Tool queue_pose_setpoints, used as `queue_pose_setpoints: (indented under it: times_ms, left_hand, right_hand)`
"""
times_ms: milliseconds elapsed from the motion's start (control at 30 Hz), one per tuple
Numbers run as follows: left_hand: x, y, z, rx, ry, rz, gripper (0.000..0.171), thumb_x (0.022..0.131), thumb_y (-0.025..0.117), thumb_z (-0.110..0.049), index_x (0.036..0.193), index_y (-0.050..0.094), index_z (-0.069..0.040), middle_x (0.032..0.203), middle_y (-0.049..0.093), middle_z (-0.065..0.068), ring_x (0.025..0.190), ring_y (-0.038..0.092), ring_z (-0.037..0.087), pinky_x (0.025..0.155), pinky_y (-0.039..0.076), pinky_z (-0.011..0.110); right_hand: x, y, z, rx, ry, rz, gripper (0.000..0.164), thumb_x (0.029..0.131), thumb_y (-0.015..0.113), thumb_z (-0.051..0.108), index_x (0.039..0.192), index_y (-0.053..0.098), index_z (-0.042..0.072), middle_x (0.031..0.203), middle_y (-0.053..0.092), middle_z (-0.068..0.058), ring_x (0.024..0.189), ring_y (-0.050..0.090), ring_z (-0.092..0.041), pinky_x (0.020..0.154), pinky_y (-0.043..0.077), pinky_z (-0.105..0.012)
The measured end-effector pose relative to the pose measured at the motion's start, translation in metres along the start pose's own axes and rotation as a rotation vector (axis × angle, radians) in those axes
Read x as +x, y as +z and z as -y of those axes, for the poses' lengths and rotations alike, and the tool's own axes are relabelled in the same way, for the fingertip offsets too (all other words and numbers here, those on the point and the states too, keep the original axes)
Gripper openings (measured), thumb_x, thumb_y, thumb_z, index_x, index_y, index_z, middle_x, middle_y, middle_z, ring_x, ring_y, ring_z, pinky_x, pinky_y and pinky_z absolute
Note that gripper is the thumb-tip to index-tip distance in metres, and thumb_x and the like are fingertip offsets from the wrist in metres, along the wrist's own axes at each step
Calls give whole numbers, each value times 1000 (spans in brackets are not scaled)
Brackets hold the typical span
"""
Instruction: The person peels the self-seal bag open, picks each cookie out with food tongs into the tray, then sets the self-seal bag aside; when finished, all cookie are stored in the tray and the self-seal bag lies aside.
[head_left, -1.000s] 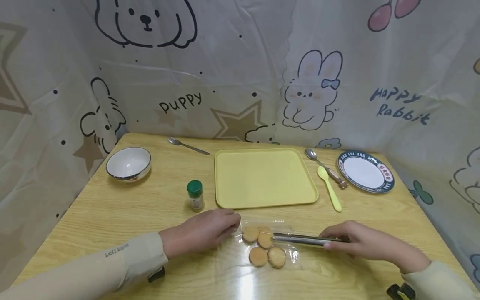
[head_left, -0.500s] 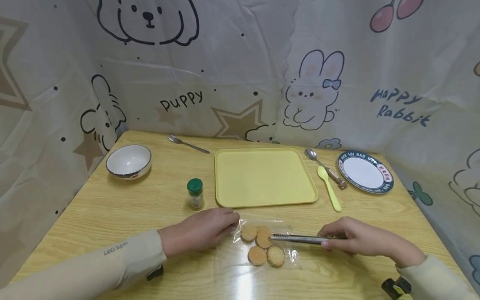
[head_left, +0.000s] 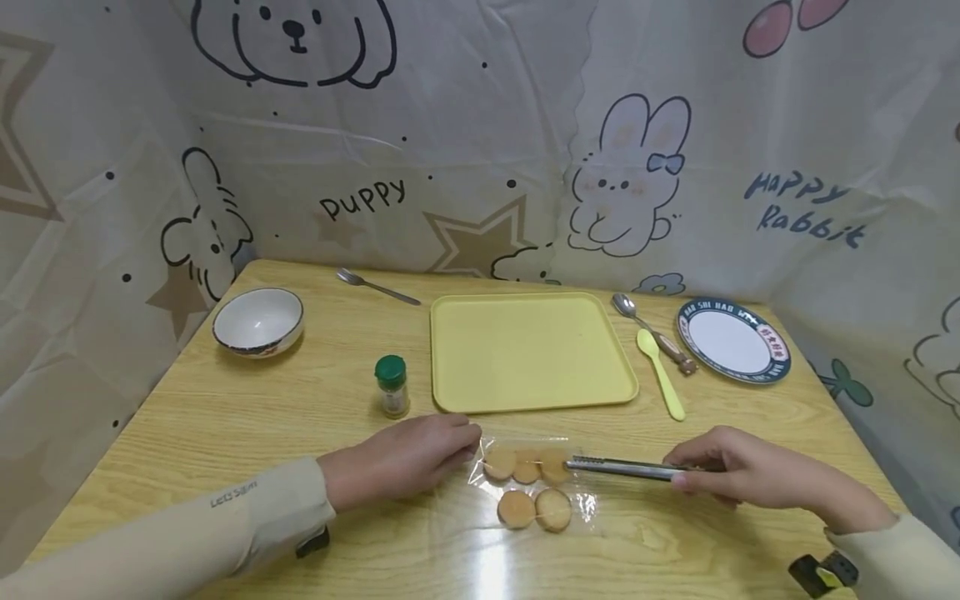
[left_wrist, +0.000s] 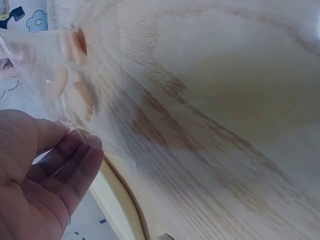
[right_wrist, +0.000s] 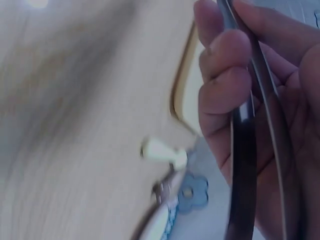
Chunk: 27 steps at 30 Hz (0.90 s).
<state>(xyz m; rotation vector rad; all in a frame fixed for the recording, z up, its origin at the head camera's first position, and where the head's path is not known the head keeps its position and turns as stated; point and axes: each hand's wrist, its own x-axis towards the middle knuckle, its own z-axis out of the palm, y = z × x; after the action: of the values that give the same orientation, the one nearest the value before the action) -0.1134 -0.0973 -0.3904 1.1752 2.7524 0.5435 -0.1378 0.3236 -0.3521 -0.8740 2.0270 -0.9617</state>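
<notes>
A clear plastic bag (head_left: 583, 504) with several round biscuits (head_left: 517, 509) lies on the table in front of the yellow tray. My left hand (head_left: 408, 465) pinches the bag's left edge between thumb and fingers; the left wrist view shows the film (left_wrist: 37, 55) stretching away from the fingertips. In my right hand (head_left: 757, 473) I hold metal tongs (head_left: 626, 468), which point left into the bag. Their tips are right at the rightmost biscuit (head_left: 555, 465) of the upper row. The right wrist view shows fingers and thumb around both arms of the tongs (right_wrist: 243, 160).
Behind the bag lies a yellow tray (head_left: 532, 354), with a green-capped shaker (head_left: 392, 387) at its left. A white bowl (head_left: 258, 321) and a fork (head_left: 375, 286) stand farther left. To the right are a metal spoon (head_left: 652, 333), a yellow spoon (head_left: 662, 375) and a plate (head_left: 731, 342).
The right hand and tongs have shifted right, and one biscuit has slid right with the tips, leaving three biscuits side by side in the upper row. The left hand stays put on the bag.
</notes>
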Motion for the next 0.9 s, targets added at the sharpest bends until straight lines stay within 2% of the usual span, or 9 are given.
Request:
queue_pose_setpoints:
  times_ms: [100, 200, 300, 400, 467, 567, 667, 767, 900]
  left_hand:
    - [0, 0, 0, -3, -3, 1, 12, 100, 52, -22, 90, 55, -19, 81, 53, -9, 69, 48, 1, 61, 44, 15]
    - [0, -1, 0, -5, -5, -1, 13, 100, 52, -22, 88, 54, -19, 80, 52, -10, 69, 48, 1, 60, 44, 15]
    - [1, -1, 0, -10, -7, 0, 13, 100, 53, -21, 88, 55, -19, 80, 52, -10, 69, 48, 1, 61, 44, 15]
    - [1, -1, -1, -13, -7, 3, 12, 100, 53, -21, 88, 55, -19, 81, 53, -10, 69, 48, 1, 61, 44, 14]
    - [1, -1, -1, -13, -9, 6, 12, 100, 54, -21, 88, 55, -19, 81, 53, -10, 69, 48, 0, 61, 44, 14]
    - [0, -1, -1, -9, -11, 4, 11, 100, 53, -22, 89, 55, -19, 81, 54, -10, 70, 49, 0, 62, 45, 14]
    - [1, -1, -1, -10, -15, 4, 11, 100, 53, -22, 89, 55, -20, 81, 53, -10, 70, 49, 1, 62, 45, 15]
    - [1, -1, -1, -14, -12, 6, 12, 100, 54, -22, 88, 55, -20, 81, 53, -10, 69, 48, 1, 60, 44, 15]
    - [2, 0, -1, -24, -2, 11, 13, 99, 54, -21, 87, 55, -19, 79, 52, -10, 68, 47, 0, 60, 43, 14]
  right_hand:
    - [-17, -10, -3, 43, 25, 6, 20, 102, 47, 10, 109, 64, 3, 71, 53, -20, 42, 37, -9, 41, 40, -20]
    - [-33, -22, -7, 47, 57, -22, 19, 102, 45, 9, 106, 63, 3, 68, 52, -17, 43, 37, -25, 39, 39, -22]
    - [-41, -35, -11, -26, 94, -116, 18, 102, 47, 10, 108, 63, 3, 69, 58, -7, 45, 43, -25, 40, 41, -24]
    - [-35, -43, -12, -149, 113, -230, 16, 101, 49, 13, 105, 63, 6, 68, 59, 2, 46, 48, -16, 41, 42, -24]
    - [-23, -46, -10, -248, 115, -312, 14, 101, 51, 16, 101, 64, 9, 68, 59, 6, 47, 50, -11, 41, 41, -24]
    - [8, -49, -4, -379, 131, -403, 16, 100, 53, 23, 93, 64, 14, 65, 56, 5, 49, 49, -7, 43, 41, -24]
    - [45, -52, 2, -518, 126, -477, 21, 99, 55, 26, 100, 69, 10, 73, 65, 0, 54, 54, -7, 49, 47, -26]
    - [85, -51, 8, -685, 107, -530, 23, 99, 56, 25, 106, 69, 7, 79, 69, -2, 60, 57, -9, 58, 50, -30]
    - [133, -46, 14, -920, 63, -579, 16, 98, 57, 24, 92, 66, 12, 69, 61, 2, 60, 52, -11, 58, 46, -33]
